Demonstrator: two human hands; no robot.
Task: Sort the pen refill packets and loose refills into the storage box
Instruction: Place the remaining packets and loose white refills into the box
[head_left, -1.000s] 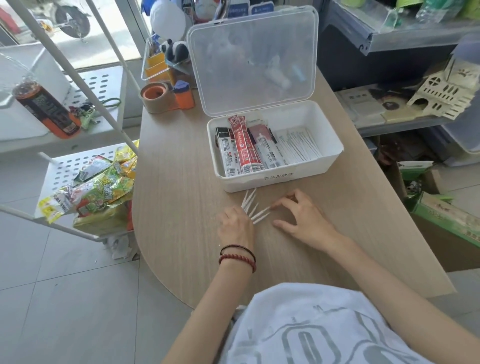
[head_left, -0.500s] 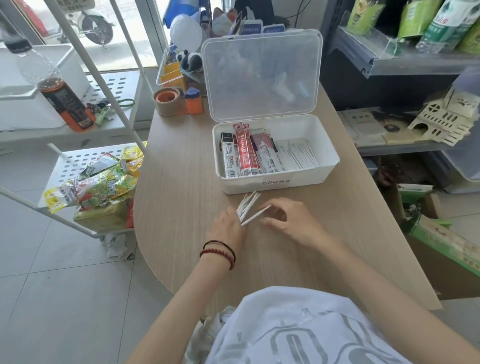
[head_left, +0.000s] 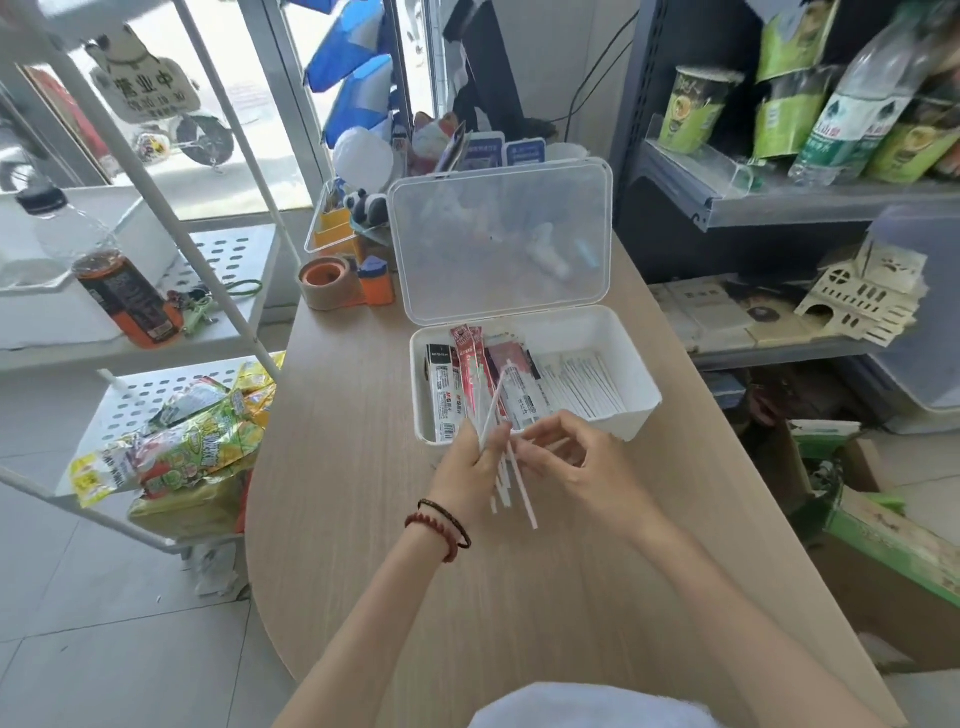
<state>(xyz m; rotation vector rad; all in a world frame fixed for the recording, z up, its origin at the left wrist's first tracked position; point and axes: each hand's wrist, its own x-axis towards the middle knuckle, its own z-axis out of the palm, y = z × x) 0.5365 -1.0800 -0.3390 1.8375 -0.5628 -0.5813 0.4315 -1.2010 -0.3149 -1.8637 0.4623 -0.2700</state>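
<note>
A white storage box (head_left: 644, 400) stands open on the wooden table, its clear lid (head_left: 501, 239) tilted up behind it. Refill packets (head_left: 470, 374) in black, red and white fill its left half; loose white refills (head_left: 582, 382) lie in its right half. My left hand (head_left: 467, 467) is raised just in front of the box and grips a bundle of loose white refills (head_left: 506, 467), held nearly upright. My right hand (head_left: 576, 462) touches the same bundle from the right, fingers curled around one or two refills.
A tape roll (head_left: 324, 280) and an orange dispenser (head_left: 376, 280) sit at the table's far left, with a clear organiser (head_left: 332, 228) behind them. A white rack with snack bags (head_left: 192, 452) and a bottle (head_left: 124, 296) stands left. Shelves with goods (head_left: 779, 202) stand right.
The loose refills lay on the table in front of the box under both hands; now my left hand has lifted them off the table as a bundle. The view has tilted upward.
</note>
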